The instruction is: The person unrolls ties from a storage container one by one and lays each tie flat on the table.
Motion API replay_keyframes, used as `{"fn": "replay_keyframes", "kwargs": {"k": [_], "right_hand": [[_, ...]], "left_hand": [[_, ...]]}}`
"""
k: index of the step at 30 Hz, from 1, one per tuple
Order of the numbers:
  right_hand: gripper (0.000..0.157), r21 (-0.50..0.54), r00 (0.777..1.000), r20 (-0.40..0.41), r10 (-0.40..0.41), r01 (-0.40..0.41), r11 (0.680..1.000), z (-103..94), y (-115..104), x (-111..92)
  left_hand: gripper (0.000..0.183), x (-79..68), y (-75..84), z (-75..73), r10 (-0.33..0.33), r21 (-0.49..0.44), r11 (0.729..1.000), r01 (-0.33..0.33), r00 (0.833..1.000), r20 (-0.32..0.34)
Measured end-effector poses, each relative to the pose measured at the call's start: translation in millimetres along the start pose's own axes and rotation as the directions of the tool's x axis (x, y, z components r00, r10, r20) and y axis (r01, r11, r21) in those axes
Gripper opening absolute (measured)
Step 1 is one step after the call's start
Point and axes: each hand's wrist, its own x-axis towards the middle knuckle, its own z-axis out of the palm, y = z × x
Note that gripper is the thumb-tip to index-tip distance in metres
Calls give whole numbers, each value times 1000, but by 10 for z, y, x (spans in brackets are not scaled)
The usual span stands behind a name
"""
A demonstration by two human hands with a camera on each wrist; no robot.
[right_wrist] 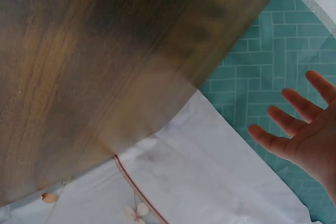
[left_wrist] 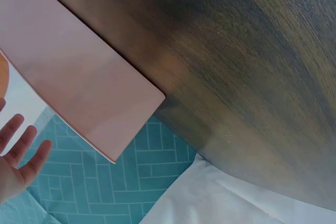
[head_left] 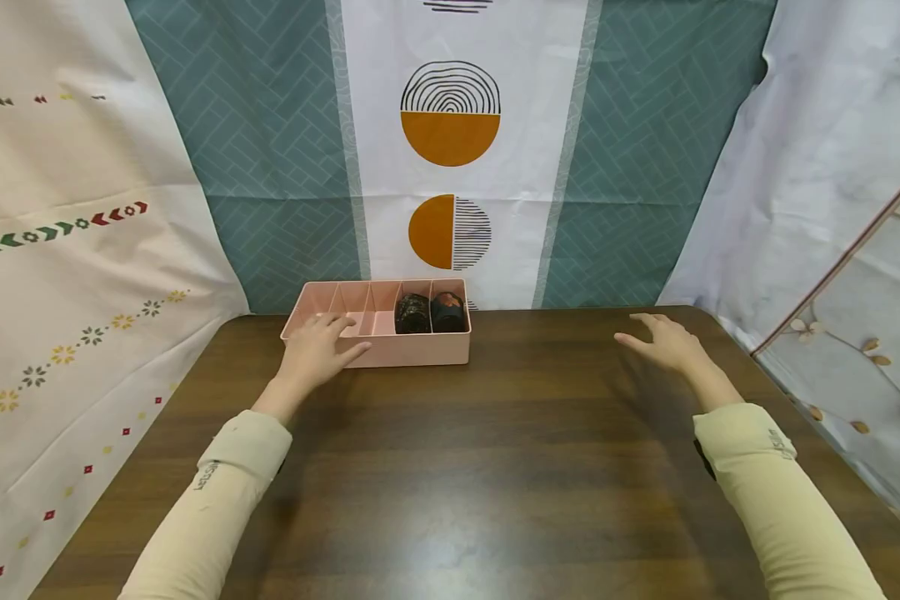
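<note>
Pink box (head_left: 412, 351) ran sideways, with the left hand (head_left: 317, 345) near its left end, the right hand (head_left: 669, 342) well apart from it, fingers of both spread.

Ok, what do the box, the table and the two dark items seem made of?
Box: probably plastic, smooth and fairly matte; thin, evenly pink walls and rounded corners.
Table: wood or wood-look laminate, satin; streaky brown grain, soft light reflection.
Dark items: perhaps glazed ceramic or lacquer, somewhat shiny with patterned surfaces; too small to tell.

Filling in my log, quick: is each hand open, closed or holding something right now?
Left hand: open, holding nothing, by the box.
Right hand: open, holding nothing.
</note>
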Motion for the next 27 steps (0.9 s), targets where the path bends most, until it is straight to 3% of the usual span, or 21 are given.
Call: {"fn": "replay_keyframes", "kwargs": {"k": [7,14,27], "right_hand": [[73,37,1000,18,-19,19,999,88,-9,-52],[65,49,997,-23,-72,73,996,150,-60,-91],[48,57,985,-78,-152,157,986,233,-170,-40]], "left_hand": [[46,-29,61,36,17,26,1000,-15,997,-81],[29,-63,67,87,59,45,998,-52,981,-185],[27,-89,68,53,87,88,994,-72,978,-189]]}}
